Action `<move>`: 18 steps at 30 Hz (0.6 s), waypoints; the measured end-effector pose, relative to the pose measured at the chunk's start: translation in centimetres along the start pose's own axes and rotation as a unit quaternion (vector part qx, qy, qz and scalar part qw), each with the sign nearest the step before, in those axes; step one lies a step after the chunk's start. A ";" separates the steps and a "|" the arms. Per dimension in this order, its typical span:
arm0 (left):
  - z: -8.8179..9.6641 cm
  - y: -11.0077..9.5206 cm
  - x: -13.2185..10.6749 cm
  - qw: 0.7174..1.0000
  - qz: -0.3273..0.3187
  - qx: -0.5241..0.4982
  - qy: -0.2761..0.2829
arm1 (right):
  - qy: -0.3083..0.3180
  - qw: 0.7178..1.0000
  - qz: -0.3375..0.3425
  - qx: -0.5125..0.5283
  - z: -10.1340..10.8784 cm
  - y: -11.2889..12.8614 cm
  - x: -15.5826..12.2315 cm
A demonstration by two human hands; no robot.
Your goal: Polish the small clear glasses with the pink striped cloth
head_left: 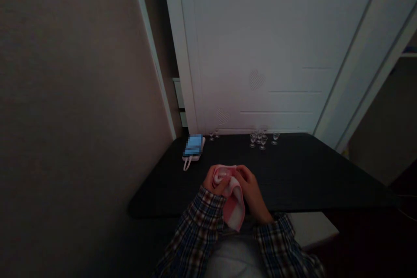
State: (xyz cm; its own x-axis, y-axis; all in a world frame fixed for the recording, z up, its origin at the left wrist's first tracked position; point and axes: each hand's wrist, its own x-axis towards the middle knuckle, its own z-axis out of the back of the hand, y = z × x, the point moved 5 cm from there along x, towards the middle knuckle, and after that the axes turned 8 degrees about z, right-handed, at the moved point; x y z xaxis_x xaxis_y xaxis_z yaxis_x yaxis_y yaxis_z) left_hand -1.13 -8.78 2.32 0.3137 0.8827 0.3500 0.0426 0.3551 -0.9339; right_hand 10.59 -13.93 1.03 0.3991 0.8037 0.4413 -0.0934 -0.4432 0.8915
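Both my hands meet over the near edge of a black table (309,173). My left hand (213,183) is closed around a small clear glass wrapped in a pink and white cloth (233,206). My right hand (251,189) grips the cloth from the other side, fingers curled against it. The cloth hangs down below my hands. Most of the glass is hidden by the cloth. Plaid sleeves cover both my forearms.
Several small stemmed glasses (262,138) stand at the table's far edge, with two more (214,134) to their left. A phone with a lit blue screen (193,147) lies on a white object at the back left. White door panels rise behind; a wall is on the left.
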 end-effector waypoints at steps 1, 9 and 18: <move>0.0 0.1 0.0 1.000 0.000 0.004 0.002 | -0.006 1.000 -0.001 -0.004 0.1 -0.1 0.0; -0.1 0.9 0.1 1.000 -0.018 0.022 0.007 | -0.030 0.999 0.002 -0.016 0.4 -0.1 0.1; -0.1 0.5 0.0 1.000 -0.007 0.023 0.003 | -0.018 1.000 -0.008 0.000 0.2 0.1 0.0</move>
State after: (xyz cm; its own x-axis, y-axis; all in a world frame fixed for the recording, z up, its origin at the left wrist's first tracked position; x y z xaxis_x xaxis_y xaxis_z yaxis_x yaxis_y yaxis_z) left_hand -1.00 -8.65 1.88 0.3189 0.8754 0.3632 0.0045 0.3818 -0.9242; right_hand 10.77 -14.01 1.08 0.4336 0.7954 0.4234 -0.0866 -0.4309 0.8982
